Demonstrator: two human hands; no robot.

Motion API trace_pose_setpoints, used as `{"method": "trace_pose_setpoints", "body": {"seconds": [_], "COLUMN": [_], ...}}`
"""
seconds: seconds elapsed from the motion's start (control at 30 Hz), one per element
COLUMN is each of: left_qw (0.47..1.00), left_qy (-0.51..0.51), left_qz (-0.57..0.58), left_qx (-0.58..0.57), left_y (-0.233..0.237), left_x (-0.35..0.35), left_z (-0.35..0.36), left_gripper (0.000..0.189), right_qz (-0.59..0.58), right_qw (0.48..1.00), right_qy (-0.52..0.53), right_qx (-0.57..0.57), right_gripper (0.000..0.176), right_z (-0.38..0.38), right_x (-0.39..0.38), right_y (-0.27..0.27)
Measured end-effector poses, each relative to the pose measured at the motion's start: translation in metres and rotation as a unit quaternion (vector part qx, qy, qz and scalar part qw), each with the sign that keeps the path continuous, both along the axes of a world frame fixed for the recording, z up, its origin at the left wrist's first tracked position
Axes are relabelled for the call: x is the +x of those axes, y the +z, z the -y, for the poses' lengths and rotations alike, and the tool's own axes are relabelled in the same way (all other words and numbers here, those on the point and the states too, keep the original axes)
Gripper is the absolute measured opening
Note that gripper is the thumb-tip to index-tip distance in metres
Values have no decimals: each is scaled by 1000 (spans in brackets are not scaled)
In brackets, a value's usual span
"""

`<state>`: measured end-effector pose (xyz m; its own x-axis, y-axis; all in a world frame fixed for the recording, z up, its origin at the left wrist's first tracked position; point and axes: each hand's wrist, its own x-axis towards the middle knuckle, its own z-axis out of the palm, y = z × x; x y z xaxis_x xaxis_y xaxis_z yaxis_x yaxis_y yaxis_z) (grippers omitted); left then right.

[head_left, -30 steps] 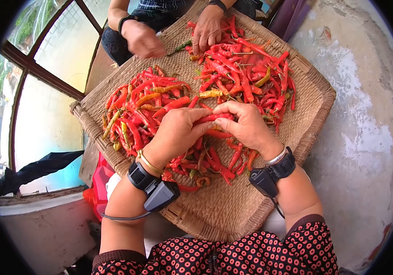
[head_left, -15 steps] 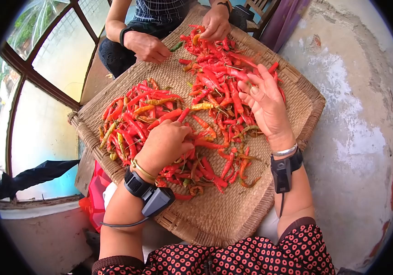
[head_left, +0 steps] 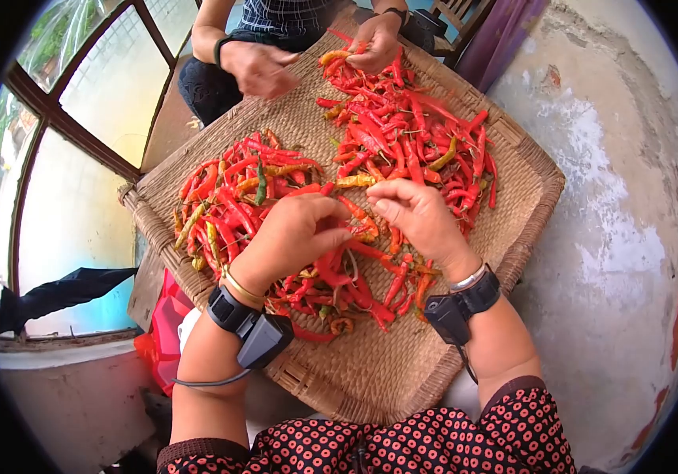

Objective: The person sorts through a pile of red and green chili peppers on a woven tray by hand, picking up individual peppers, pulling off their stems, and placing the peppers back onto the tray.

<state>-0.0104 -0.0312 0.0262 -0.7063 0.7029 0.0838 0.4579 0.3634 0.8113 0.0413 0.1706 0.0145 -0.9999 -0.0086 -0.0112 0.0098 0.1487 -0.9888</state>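
Observation:
Red chili peppers point(head_left: 232, 209) lie in a left and front pile on the woven tray point(head_left: 355, 371), and more peppers point(head_left: 394, 130) form a pile toward the back right. My left hand point(head_left: 295, 237) is over the front of the left pile, fingers curled, with red pepper at and below its fingertips. Close to its right, my right hand point(head_left: 418, 221) has thumb and forefinger pinched together beside a yellow pepper point(head_left: 355, 181); whatever they hold is too small to make out. A green pepper point(head_left: 261, 183) rests on the left pile.
Across the tray a co-worker sits; one of their hands point(head_left: 371, 47) holds peppers and the other hand point(head_left: 260, 69) is blurred above the tray. A window point(head_left: 78, 213) and dark umbrella point(head_left: 62, 299) are at the left, a rough wall point(head_left: 592, 237) at the right.
My right hand has come down and left from above the back pile, its fingers closing. A green pepper now lies on the left pile; the co-worker's hand no longer holds one.

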Motion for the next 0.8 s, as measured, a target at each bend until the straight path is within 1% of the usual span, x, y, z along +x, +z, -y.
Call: {"method": "trace_pose_setpoints", "body": {"seconds": [0.03, 0.07, 0.1, 0.13, 0.17, 0.23, 0.37, 0.43, 0.47, 0.53, 0.57, 0.63, 0.67, 0.73, 0.77, 0.8], "left_qw": [998, 998, 991, 965, 965, 947, 954, 944, 944, 931, 931, 926, 898, 917, 917, 946], "left_qy": [-2, -2, 33, 67, 67, 73, 98, 90, 90, 78, 79, 51, 15, 26, 26, 28], "left_qz": [-44, -43, 89, 219, 219, 258, 241, 278, 279, 297, 297, 282, 353, 323, 323, 277], "left_qx": [50, 49, 91, 131, 131, 175, 149, 154, 154, 198, 198, 247, 261, 234, 234, 166], "left_y": [-3, -4, -5, -6, -6, -7, -6, -8, -10, -14, -17, -22, -20, -26, -25, -23], "left_x": [-1, -1, 1, 2, 3, 4, 3, 0, 0, 2, 4, 8, 10, 10, 9, 7], "left_z": [0, 0, -2, -3, -5, -6, -6, -6, -6, -9, -11, -16, -18, -20, -18, -15], "left_gripper": [18, 18, 17, 17, 17, 16, 15, 16, 16, 19, 19, 21, 24, 27, 27, 27], "right_qz": [2, 5, 8, 8, 29, 55, 77, 39, 39, 34, 34, 0, 0, 21, 21, 26], "right_qw": [1000, 998, 996, 996, 994, 989, 981, 976, 976, 988, 988, 992, 992, 980, 980, 983], "right_qy": [29, 59, 88, 88, 92, 102, 118, 138, 138, 86, 86, 12, 12, 13, 13, 26], "right_qx": [-5, -11, -17, -17, -49, -93, -130, -161, -162, -125, -125, -129, -128, -200, -199, -177], "right_gripper": [24, 26, 29, 29, 32, 38, 35, 31, 31, 26, 26, 21, 21, 18, 18, 18], "right_z": [3, 5, 7, 10, 13, 13, 9, 8, 11, 17, 17, 16, 16, 15, 13, 10], "right_x": [1, 3, 4, 6, 8, 9, 8, 8, 9, 10, 10, 9, 9, 9, 8, 7], "right_y": [-1, -3, -4, -4, -5, -5, -1, -1, -2, -6, -7, -9, -9, -7, -4, -1]}}
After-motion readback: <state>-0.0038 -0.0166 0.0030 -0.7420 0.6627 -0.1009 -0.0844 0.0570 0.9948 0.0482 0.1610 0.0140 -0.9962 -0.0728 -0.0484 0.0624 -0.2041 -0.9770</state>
